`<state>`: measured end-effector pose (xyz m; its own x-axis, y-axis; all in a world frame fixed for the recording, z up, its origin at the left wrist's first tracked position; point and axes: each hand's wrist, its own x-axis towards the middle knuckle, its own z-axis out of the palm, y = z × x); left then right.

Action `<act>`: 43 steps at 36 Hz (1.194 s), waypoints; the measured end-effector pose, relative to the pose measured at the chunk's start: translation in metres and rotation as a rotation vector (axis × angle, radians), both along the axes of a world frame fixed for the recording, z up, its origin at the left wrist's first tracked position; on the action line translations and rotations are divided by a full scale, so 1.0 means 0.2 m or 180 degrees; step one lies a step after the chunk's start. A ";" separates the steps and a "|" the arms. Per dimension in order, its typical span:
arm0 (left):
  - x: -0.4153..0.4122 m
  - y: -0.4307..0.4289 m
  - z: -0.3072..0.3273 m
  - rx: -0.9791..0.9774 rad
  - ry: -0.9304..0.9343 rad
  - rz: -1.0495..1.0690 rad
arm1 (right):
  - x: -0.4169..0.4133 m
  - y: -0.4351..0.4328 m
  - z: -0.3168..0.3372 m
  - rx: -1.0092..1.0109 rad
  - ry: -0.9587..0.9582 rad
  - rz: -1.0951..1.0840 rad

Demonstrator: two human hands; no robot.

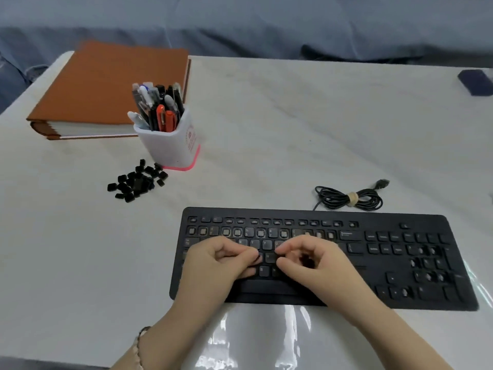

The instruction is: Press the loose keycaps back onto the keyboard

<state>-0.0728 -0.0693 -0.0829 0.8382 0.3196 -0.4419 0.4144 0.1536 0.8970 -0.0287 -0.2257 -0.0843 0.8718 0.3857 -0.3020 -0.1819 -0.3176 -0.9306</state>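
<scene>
A black keyboard (373, 263) lies near the table's front edge, with several bare key sockets in its number row and on the number pad. My left hand (213, 265) hovers over the letter rows and pinches a small black keycap (257, 259) at its fingertips. My right hand (317, 265) is right beside it, fingers curled, thumb and forefinger close to the same spot. Dark keycaps (306, 260) show inside its curled fingers. A pile of loose black keycaps (137, 182) lies on the table to the left, beyond the keyboard.
A white pen cup (170, 145) full of pens stands just behind the keycap pile. An orange binder (106, 86) lies at the back left. The keyboard's coiled cable (349, 198) rests behind the keyboard. A dark object (476, 82) sits at the far right edge.
</scene>
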 end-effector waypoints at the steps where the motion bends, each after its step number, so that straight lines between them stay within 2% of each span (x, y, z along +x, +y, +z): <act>1: 0.00 -0.02 0.00 -0.0166 0.0063 0.0048 | -0.01 0.00 0.00 0.0006 -0.0079 -0.0054; 3: 0.01 -0.06 0.00 -0.0381 0.0188 0.0146 | -0.03 -0.01 -0.01 -0.0043 -0.0241 -0.0163; 7: 0.02 -0.11 -0.03 -0.0114 0.0298 0.0076 | -0.07 -0.01 -0.05 -0.0410 -0.0713 -0.0241; 14: 0.04 -0.18 -0.03 -0.0530 0.0302 0.0218 | -0.09 -0.02 -0.08 -0.0652 -0.1451 -0.0374; 23: 0.03 -0.20 -0.01 -0.0735 0.0251 0.0180 | -0.06 -0.06 -0.11 -0.0876 -0.1817 -0.0349; 26: 0.03 -0.19 -0.03 -0.0217 0.0100 -0.0019 | -0.03 -0.07 -0.11 -0.0989 -0.1947 -0.0294; 33: 0.09 -0.06 -0.10 0.2007 -0.0970 -0.0398 | 0.17 -0.10 -0.06 -0.1665 -0.1521 0.0125; 37: 0.16 0.00 -0.17 0.2645 -0.0941 -0.0613 | 0.25 -0.08 -0.05 -0.1946 -0.1436 0.0503; 43: 0.21 0.00 -0.21 0.3107 -0.0612 -0.1036 | 0.29 -0.04 -0.04 -0.2160 -0.1387 0.0799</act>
